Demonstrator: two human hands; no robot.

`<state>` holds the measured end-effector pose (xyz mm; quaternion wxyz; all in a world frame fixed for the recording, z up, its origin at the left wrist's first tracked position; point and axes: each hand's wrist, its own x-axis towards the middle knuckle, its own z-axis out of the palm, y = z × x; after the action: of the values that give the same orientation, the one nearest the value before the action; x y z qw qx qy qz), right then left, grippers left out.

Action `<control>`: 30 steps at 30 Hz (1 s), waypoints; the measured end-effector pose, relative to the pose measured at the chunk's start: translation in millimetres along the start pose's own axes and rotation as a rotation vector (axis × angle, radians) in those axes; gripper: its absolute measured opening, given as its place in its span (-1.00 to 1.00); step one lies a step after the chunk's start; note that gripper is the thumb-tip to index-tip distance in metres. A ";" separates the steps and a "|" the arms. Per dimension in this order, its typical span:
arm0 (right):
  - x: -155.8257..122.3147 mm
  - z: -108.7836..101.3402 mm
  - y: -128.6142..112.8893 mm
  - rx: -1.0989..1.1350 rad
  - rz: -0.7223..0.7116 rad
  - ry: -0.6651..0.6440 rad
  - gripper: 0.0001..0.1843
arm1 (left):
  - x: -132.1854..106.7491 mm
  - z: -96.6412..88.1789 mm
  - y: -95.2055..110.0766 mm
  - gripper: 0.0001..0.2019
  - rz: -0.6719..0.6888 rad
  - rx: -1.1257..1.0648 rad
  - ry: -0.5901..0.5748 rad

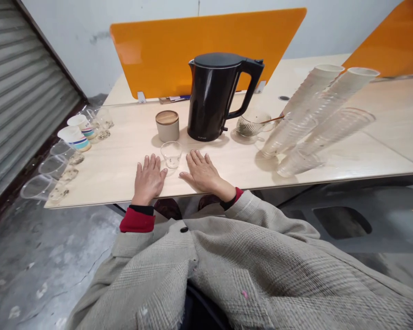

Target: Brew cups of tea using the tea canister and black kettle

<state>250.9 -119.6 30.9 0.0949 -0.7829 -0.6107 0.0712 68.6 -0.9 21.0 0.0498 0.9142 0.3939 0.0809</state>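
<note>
My left hand (148,178) lies flat on the table, fingers apart, just left of a small clear cup (171,154). On the cup's other side my right hand (202,172) also rests flat with its fingers spread. Neither hand holds anything. The cup stands upright, with a small dark speck near its bottom. Behind it is a grey canister (168,127) with a wooden lid. A black electric kettle (211,101) stands beyond my right hand, its handle turned right. Right of the kettle, a ribbed glass cup (249,124) holds dark bits and a thin brown stick.
Tall stacks of clear plastic cups (330,123) and paper cups (325,71) lean at the right. Several clear cups (53,167) and two paper cups (72,137) with dark bits line the table's left edge. An orange divider (158,55) stands behind the kettle.
</note>
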 end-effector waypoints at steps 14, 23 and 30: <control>-0.5 -0.6 -0.2 -0.030 0.030 -0.049 -0.01 | 0.3 -8.5 4.5 -0.29 -0.048 0.104 -0.109; 0.1 1.7 3.9 -0.009 0.004 -0.021 0.00 | 1.7 -12.1 6.1 -0.28 -0.038 0.090 -0.129; -2.4 -2.8 0.7 0.014 0.014 -0.031 -0.01 | 4.8 -10.2 4.1 -0.27 -0.020 0.054 -0.115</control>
<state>251.6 -122.4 33.4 0.0906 -0.7853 -0.6061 0.0882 72.9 0.1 32.2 0.0484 0.9144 0.4017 0.0168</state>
